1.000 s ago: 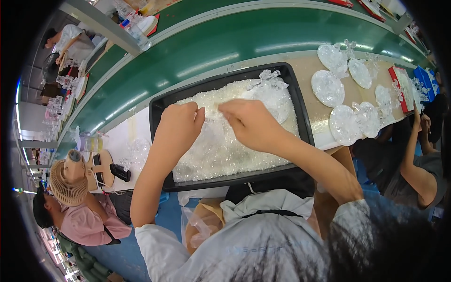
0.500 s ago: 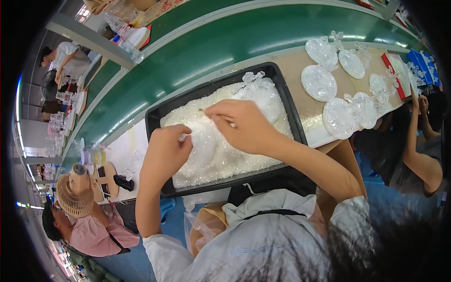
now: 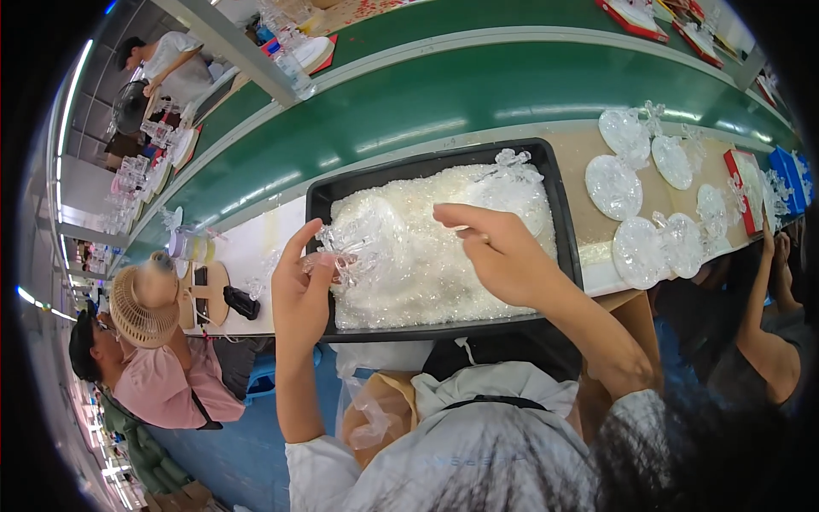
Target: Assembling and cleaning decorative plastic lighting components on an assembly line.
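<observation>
- Your left hand point(image 3: 302, 294), at the black tray's point(image 3: 426, 331) left edge, is clamped on 1 clear ornament point(image 3: 363, 256) above the tray's left part.
- Your right hand point(image 3: 505, 258) curls over the tray; whether it grips anything, I cannot tell.
- Glittering discs point(image 3: 613, 187) lie right of the tray.

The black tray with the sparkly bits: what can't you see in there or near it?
In the head view:
- Bottom of the black tray: buried under sparkly bits.
- Each single bit: too small to tell apart.
- Exact shape of the clear ornament: lost in glitter, partly covered by the left hand.
- Right hand's palm: hidden behind its own back; can't tell if it holds anything.
</observation>
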A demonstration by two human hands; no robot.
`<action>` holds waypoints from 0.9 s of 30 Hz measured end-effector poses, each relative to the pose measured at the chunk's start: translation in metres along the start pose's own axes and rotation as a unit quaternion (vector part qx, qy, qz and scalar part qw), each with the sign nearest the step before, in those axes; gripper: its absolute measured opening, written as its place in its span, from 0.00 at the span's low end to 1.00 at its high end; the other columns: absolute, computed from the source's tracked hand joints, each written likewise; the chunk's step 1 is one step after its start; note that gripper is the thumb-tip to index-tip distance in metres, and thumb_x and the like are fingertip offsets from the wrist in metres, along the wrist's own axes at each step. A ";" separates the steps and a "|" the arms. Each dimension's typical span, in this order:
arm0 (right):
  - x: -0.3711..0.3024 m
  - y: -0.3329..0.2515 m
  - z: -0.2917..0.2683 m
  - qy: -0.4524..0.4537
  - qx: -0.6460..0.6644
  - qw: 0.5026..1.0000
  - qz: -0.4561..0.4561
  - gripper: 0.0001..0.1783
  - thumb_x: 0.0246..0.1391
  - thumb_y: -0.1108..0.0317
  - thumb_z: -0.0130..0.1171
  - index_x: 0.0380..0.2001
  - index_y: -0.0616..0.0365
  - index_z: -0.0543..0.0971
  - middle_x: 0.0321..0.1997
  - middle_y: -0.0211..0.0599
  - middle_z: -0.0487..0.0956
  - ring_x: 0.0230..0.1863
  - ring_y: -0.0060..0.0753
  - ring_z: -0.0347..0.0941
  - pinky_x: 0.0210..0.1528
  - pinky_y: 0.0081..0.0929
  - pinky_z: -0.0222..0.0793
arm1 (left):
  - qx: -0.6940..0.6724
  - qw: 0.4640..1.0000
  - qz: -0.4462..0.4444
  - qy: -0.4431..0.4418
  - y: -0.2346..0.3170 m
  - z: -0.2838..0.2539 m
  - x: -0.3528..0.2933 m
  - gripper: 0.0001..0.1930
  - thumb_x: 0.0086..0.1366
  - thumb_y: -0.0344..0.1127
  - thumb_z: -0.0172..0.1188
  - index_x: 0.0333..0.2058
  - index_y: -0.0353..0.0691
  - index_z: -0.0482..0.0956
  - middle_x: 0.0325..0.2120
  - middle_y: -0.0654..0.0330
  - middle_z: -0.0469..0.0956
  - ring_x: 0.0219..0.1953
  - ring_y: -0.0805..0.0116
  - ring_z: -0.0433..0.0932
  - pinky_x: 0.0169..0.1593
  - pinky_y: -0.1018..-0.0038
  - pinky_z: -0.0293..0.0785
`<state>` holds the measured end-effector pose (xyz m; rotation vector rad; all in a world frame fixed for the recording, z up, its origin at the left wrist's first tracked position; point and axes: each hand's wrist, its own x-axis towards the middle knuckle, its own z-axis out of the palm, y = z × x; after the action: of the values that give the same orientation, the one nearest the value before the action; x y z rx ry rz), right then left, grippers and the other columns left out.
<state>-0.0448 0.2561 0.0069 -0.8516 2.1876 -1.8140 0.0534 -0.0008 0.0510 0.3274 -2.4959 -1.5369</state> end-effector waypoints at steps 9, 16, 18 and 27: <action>0.032 0.001 0.003 -0.040 0.056 0.996 0.059 0.37 0.53 0.84 0.40 0.69 0.61 0.64 0.62 0.42 0.75 0.60 0.30 0.72 0.61 0.23 0.62 | -0.143 0.988 0.038 0.051 -0.011 0.019 -0.027 0.21 0.71 0.30 0.57 0.58 0.23 0.70 0.43 0.51 0.83 0.45 0.70 0.80 0.50 0.79 0.73; 0.039 0.000 0.010 -0.029 0.130 0.991 0.032 0.39 0.52 0.86 0.37 0.71 0.65 0.58 0.70 0.47 0.67 0.72 0.37 0.61 0.73 0.34 0.54 | 0.141 0.962 0.217 0.087 -0.015 0.025 -0.028 0.11 0.59 0.22 0.65 0.42 0.32 0.82 0.35 0.51 0.83 0.35 0.62 0.83 0.38 0.74 0.77; 0.037 0.005 0.015 -0.115 0.146 0.982 0.033 0.40 0.50 0.86 0.37 0.71 0.66 0.58 0.71 0.49 0.65 0.73 0.40 0.60 0.74 0.34 0.51 | 0.158 0.930 0.314 0.107 -0.015 0.030 -0.022 0.13 0.56 0.21 0.67 0.41 0.33 0.83 0.35 0.51 0.83 0.33 0.57 0.82 0.37 0.73 0.78; 0.036 -0.019 0.016 -0.135 0.214 0.967 -0.018 0.53 0.37 0.87 0.39 0.75 0.60 0.49 0.79 0.44 0.51 0.80 0.39 0.41 0.78 0.33 0.34 | 0.113 0.960 0.191 0.173 -0.025 0.026 -0.041 0.08 0.61 0.23 0.66 0.40 0.30 0.83 0.36 0.53 0.85 0.38 0.65 0.84 0.42 0.73 0.79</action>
<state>-0.0610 0.2222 0.0289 -0.9692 1.5475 -1.9473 0.0879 0.0221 0.0150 0.1208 -2.2860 -0.9569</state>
